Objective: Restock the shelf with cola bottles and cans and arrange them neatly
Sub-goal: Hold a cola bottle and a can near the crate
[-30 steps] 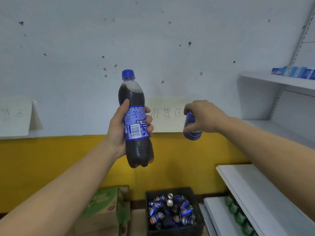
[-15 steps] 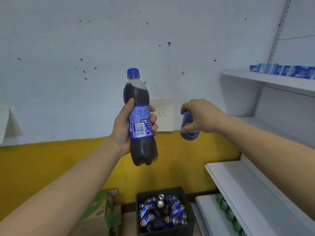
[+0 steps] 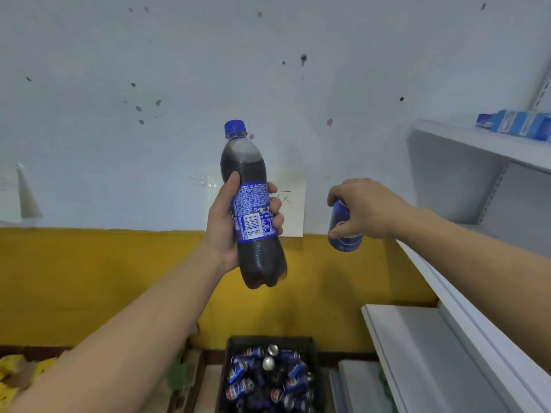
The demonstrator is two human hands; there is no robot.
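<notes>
Fingers (image 3: 276, 204) of your left hand (image 3: 222, 229) wrap the bottle (image 3: 253, 214); your right hand (image 3: 366, 207) pinches a can (image 3: 343, 223) from above, which could slip nearing the shelf (image 3: 423, 347).

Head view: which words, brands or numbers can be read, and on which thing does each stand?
"区", partly hidden: on the paper sign behind the cola bottle.
Label of the cola bottle: print and barcode too small to read.
The held can, the crate cans, the shelf boxes: blurred.

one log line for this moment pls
left hand: holds cola bottle upright | right hand: holds cola can | both mid-air beside white shelf | black crate of cans below
</notes>
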